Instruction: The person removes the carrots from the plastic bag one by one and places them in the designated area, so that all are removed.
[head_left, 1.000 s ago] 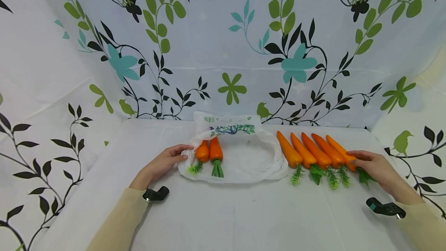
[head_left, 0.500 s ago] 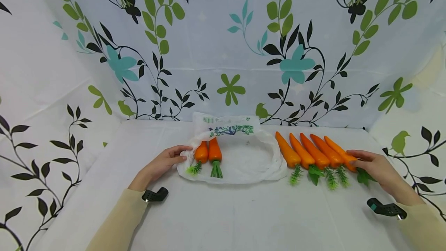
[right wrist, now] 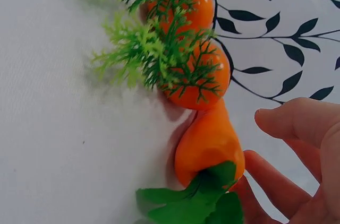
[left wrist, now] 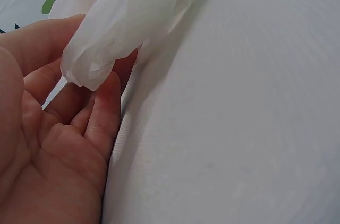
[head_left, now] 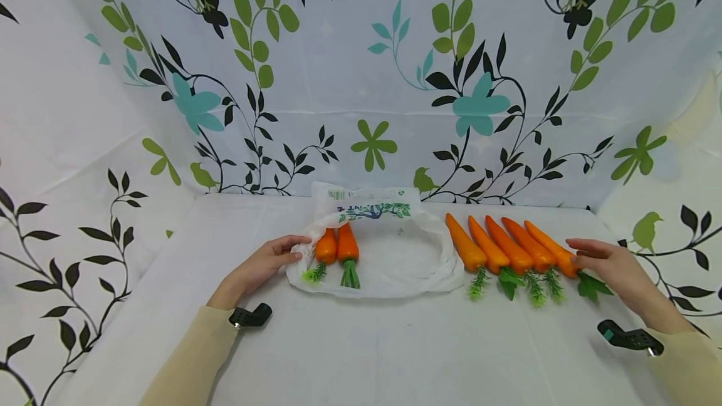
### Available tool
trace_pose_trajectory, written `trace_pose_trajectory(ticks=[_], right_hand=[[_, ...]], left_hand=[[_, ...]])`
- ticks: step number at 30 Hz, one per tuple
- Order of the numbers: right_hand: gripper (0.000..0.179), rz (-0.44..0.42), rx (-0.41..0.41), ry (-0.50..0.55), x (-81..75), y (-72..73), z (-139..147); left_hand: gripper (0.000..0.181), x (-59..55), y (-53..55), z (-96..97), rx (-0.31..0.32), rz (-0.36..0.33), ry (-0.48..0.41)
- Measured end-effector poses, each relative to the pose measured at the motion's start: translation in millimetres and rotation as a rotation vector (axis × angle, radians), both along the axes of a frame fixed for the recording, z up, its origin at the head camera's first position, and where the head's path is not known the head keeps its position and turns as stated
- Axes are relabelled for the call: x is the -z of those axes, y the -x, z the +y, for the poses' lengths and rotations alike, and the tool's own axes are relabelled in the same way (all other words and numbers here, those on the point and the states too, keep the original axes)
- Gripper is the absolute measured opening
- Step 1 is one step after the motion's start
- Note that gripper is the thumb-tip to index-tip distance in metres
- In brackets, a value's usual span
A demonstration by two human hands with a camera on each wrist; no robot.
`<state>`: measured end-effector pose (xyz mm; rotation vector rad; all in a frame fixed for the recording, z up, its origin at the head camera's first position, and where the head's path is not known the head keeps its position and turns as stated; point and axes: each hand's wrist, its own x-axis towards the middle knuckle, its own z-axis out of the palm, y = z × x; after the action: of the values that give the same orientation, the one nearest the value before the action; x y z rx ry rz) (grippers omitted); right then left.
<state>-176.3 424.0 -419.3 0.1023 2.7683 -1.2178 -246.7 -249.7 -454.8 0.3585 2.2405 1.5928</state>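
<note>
right hand [head_left: 615, 271] shifted outward, empty fingers parted beside carrot [head_left: 549, 245]; left hand [head_left: 265, 262] holds bag [head_left: 403, 280].

A white table [head_left: 395, 356] stood in front of a pale cloth [head_left: 344, 36]. The cloth had green birds [head_left: 424, 179], blue flowers [head_left: 481, 105] and lots of black leaves [head_left: 440, 81].

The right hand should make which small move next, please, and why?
I would perhaps move the right hand toward the white bag: it grips nothing, the end carrot lies lined up in its row, and two carrots show in the bag, which the left hand holds.
</note>
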Motion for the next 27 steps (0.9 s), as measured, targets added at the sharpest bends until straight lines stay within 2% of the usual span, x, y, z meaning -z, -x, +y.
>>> trace_pose_trajectory(ticks=[7,16,27], right_hand=[[0.061,0.036,-0.027,0.007,-12.5,-3.2,-16],[0.054,0.126,-0.031,-0.037,-23.0,-8.5,-39],[0.052,0.123,-0.053,0.01,-27.8,-10.8,-67]], left_hand=[[0.043,-1.1,0.2,-0.4,0.001,-0.002,0.005],[0.045,-0.8,-0.9,0.3,0.0,-0.008,0.001],[0.044,-1.1,-0.8,0.2,-0.003,-0.01,-0.003]])
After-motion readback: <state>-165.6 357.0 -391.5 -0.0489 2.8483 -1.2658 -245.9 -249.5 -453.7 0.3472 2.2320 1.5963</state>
